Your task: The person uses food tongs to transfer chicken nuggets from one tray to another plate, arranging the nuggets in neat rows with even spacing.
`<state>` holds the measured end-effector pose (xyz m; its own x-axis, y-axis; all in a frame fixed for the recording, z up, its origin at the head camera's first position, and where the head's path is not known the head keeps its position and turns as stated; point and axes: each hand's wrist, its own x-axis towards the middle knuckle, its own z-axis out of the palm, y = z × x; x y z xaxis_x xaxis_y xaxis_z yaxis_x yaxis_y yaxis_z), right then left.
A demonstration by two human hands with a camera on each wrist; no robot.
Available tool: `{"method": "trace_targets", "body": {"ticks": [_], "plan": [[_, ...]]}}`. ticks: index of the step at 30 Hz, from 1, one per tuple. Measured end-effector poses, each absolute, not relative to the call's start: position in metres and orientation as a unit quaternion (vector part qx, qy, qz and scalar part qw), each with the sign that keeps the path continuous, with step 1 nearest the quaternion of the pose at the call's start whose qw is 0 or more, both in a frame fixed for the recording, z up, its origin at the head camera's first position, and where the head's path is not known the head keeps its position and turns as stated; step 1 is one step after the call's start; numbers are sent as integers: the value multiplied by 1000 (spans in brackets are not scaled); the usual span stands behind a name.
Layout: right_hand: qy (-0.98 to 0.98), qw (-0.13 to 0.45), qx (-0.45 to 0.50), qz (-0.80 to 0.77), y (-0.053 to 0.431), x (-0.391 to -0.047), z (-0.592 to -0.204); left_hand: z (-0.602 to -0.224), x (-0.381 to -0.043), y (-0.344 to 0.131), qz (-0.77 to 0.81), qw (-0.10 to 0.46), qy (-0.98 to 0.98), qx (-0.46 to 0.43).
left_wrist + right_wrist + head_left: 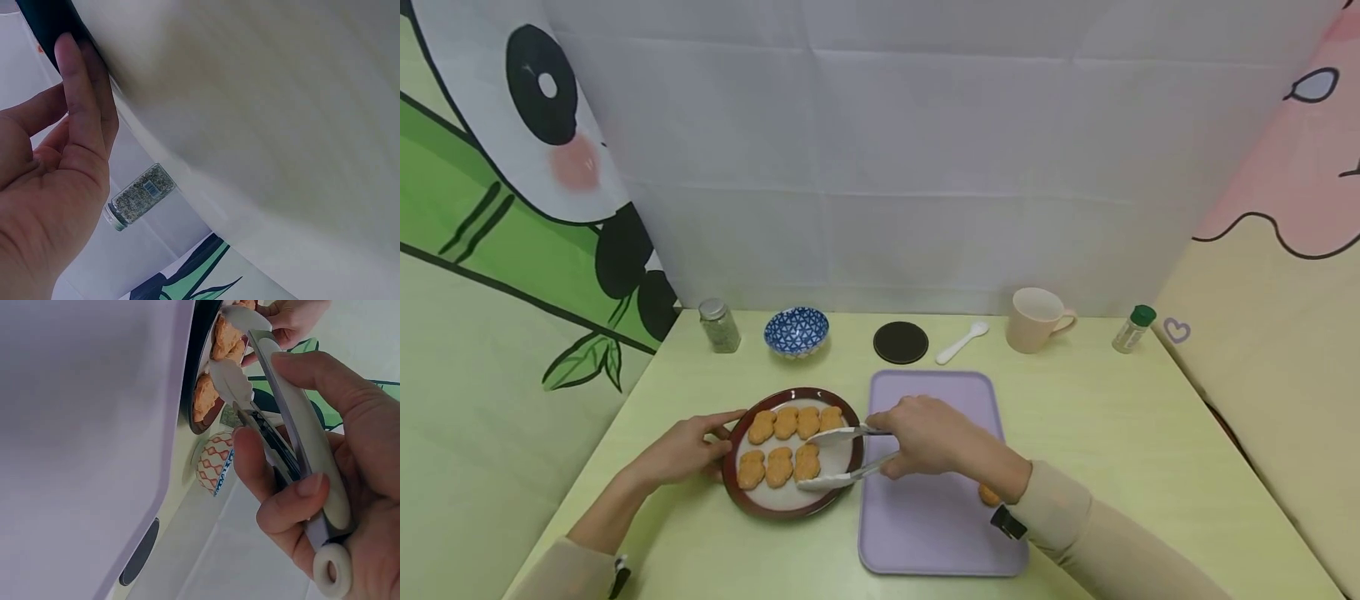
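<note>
My right hand (pixel 925 437) grips metal tongs (pixel 284 412) with white scalloped tips. The tongs reach over a brown-rimmed plate (pixel 775 512), their tips spread, with a golden nugget (pixel 807 462) between them in the head view. Several more nuggets (pixel 780 467) lie in two rows on the plate. At the plate's left rim, my left hand (pixel 681 450) touches with fingers that look straight in the left wrist view. A lilac tray (pixel 925 533) lies right of the plate, beneath my right hand. One nugget (pixel 988 496) on it is partly hidden by the right forearm.
Along the back stand a herb jar (pixel 720 327), a blue patterned bowl (pixel 797 332), a pink mug (pixel 1033 321) and a green-capped shaker (pixel 1133 329). A black round coaster (pixel 901 342) and a white spoon (pixel 962 343) lie between bowl and mug. A white cloth (pixel 880 150) hangs behind.
</note>
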<state>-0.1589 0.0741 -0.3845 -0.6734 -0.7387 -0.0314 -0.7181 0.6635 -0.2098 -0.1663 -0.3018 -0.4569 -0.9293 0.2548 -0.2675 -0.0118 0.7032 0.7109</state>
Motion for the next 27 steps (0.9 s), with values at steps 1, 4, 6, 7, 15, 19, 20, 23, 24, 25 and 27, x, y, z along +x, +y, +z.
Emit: {"method": "trace_targets", "body": {"ticks": [1, 4, 6, 7, 15, 19, 20, 23, 24, 25, 27], "plan": [[911, 57, -399, -91, 74, -159, -385, -457, -167, -302, 378, 174, 907, 68], [910, 56, -399, -96, 75, -159, -384, -458, -167, -303, 379, 170, 907, 71], [911, 53, -397, -99, 79, -157, -381, -459, -167, -304, 383, 170, 905, 72], [911, 52, -397, -101, 82, -157, -379, -460, -167, -304, 386, 171, 904, 73], [901, 33, -412, -130, 137, -154, -360, -463, -165, -305, 398, 173, 898, 74], [901, 30, -409, -142, 177, -152, -363, -464, -163, -304, 401, 175, 897, 64], [904, 34, -402, -143, 188, -150, -364, -463, -163, -303, 402, 176, 897, 63], [912, 47, -382, -140, 218, -143, -367, -463, -163, -302, 402, 177, 896, 61], [915, 51, -375, -136, 228, -140, -367, -462, -163, -302, 403, 177, 895, 62], [918, 52, -369, -132, 237, -137, -368, -462, -163, -302, 405, 178, 895, 62], [922, 56, -362, -126, 253, -130, -368, -461, -164, -302, 407, 179, 893, 62]]}}
